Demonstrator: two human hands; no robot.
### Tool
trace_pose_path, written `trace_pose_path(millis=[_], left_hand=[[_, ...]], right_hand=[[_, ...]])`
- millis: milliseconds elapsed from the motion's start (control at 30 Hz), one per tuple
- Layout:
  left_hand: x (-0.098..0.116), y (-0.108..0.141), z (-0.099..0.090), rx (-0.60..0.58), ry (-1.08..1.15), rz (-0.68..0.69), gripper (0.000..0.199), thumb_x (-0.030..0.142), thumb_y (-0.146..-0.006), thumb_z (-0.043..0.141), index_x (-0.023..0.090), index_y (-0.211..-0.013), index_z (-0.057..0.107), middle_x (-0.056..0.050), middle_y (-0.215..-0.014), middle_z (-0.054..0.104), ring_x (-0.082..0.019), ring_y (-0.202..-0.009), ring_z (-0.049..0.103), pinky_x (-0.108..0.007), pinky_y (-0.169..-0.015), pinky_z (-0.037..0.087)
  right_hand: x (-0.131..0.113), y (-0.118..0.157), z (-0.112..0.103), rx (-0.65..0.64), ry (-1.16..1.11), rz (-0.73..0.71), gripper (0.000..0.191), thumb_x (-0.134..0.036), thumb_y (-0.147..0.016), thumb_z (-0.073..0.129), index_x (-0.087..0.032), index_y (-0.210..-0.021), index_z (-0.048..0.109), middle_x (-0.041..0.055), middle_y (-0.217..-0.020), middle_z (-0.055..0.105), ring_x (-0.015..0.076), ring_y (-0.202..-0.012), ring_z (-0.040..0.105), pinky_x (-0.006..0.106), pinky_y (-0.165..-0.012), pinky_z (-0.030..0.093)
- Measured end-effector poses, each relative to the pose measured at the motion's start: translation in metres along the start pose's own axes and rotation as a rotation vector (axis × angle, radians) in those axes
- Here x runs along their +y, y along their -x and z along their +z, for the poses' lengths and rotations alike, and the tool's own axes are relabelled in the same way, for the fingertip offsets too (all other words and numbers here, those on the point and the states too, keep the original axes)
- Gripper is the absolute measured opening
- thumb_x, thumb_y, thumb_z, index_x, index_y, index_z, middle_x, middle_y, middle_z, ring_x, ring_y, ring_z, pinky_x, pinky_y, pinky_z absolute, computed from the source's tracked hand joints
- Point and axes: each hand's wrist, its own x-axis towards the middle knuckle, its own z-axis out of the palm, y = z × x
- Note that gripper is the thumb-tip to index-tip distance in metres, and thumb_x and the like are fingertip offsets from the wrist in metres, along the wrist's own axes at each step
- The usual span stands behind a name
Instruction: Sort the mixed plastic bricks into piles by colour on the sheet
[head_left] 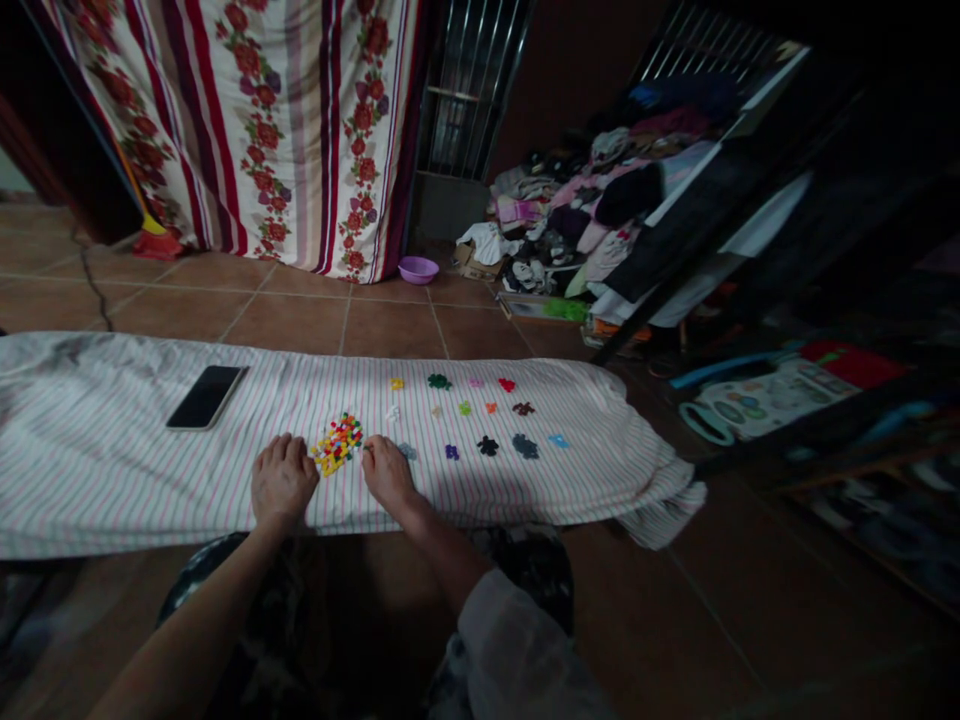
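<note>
The left hand (pixel 285 478) lies palm down at the left edge of a mixed heap of small coloured pieces (pixel 339 443), its fingers bent and close together; whether they grip anything cannot be told. From the left along the striped cloth (pixel 112 450), a smartphone (pixel 206 398) rests dark-screened, well apart from that hand; next comes the heap, lying between the two hands and mostly yellow, red, green, orange and white. At its right edge, the right hand (pixel 386 470) has its fingers curled in and their tips drawn together; it is too small to tell whether they pinch a piece. Just past this hand sit white pieces (pixel 393 412), yellow pieces (pixel 397 384) and, by the knuckles, light gray pieces (pixel 407 452). Further right, in separate clusters, are beige pieces (pixel 436 411), dark green pieces (pixel 439 382), purple pieces (pixel 451 452), lime green pieces (pixel 465 408), pink pieces (pixel 476 382), black pieces (pixel 487 446), orange pieces (pixel 491 408), red pieces (pixel 507 385), brown pieces (pixel 523 408), dark gray pieces (pixel 526 446) and, rightmost, light blue pieces (pixel 558 441).
</note>
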Motion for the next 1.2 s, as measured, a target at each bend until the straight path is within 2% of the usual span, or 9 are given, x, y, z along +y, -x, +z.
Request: trace_pose_path(millis=[300,600,767,933,1067,1200], left_hand=[[0.002,0.0,-0.003,-0.005,0.079,-0.029,0.035,0.022,-0.082,0.044,0.015,-0.113,0.061,-0.016,-0.121,0.061,-0.03,-0.118,0.052,-0.047,-0.099,0.04],[0.001,-0.001,-0.002,-0.033,0.029,-0.02,0.036,0.024,-0.084,0.042,0.012,-0.112,0.062,-0.019,-0.123,0.06,-0.031,-0.116,0.053,-0.047,-0.098,0.041],[0.0,0.0,0.001,-0.031,0.02,-0.029,0.035,0.025,-0.084,0.043,0.012,-0.111,0.062,-0.018,-0.122,0.061,-0.031,-0.116,0.053,-0.046,-0.098,0.041],[0.0,-0.001,0.003,-0.028,0.026,-0.034,0.035,0.024,-0.083,0.044,0.013,-0.111,0.062,-0.018,-0.123,0.061,-0.031,-0.118,0.053,-0.046,-0.1,0.04],[0.0,-0.001,0.003,-0.012,0.031,-0.032,0.034,0.023,-0.082,0.045,0.015,-0.111,0.062,-0.016,-0.121,0.061,-0.03,-0.119,0.052,-0.047,-0.1,0.04],[0.0,-0.001,0.003,-0.015,0.011,-0.02,0.033,0.023,-0.083,0.045,0.016,-0.11,0.061,-0.016,-0.122,0.061,-0.03,-0.119,0.052,-0.045,-0.099,0.041]], right_hand=[[0.006,0.018,-0.002,0.025,-0.095,-0.051,0.019,-0.019,-0.091,0.048,-0.021,-0.106,0.059,0.0035,-0.098,0.068,0.0159,-0.095,0.063,0.025,-0.083,0.045],[0.02,0.019,-0.019,0.098,-0.196,-0.049,0.019,-0.021,-0.091,0.048,-0.021,-0.104,0.061,0.0021,-0.093,0.069,0.0147,-0.089,0.063,0.024,-0.082,0.045],[0.05,0.001,-0.037,0.2,-0.244,-0.031,0.023,-0.019,-0.09,0.045,-0.021,-0.104,0.064,0.0036,-0.098,0.069,0.0147,-0.09,0.064,0.025,-0.084,0.047],[0.092,-0.029,-0.062,0.293,-0.154,0.06,0.026,-0.021,-0.088,0.045,-0.018,-0.101,0.068,0.0065,-0.097,0.068,0.0162,-0.089,0.063,0.027,-0.086,0.047],[0.124,-0.053,-0.081,0.311,-0.048,0.161,0.027,-0.018,-0.084,0.047,-0.018,-0.099,0.07,0.0062,-0.095,0.069,0.0166,-0.09,0.062,0.026,-0.085,0.046],[0.146,-0.076,-0.095,0.305,0.025,0.238,0.031,-0.015,-0.083,0.045,-0.018,-0.101,0.071,0.0059,-0.098,0.072,0.016,-0.091,0.064,0.025,-0.085,0.046]])
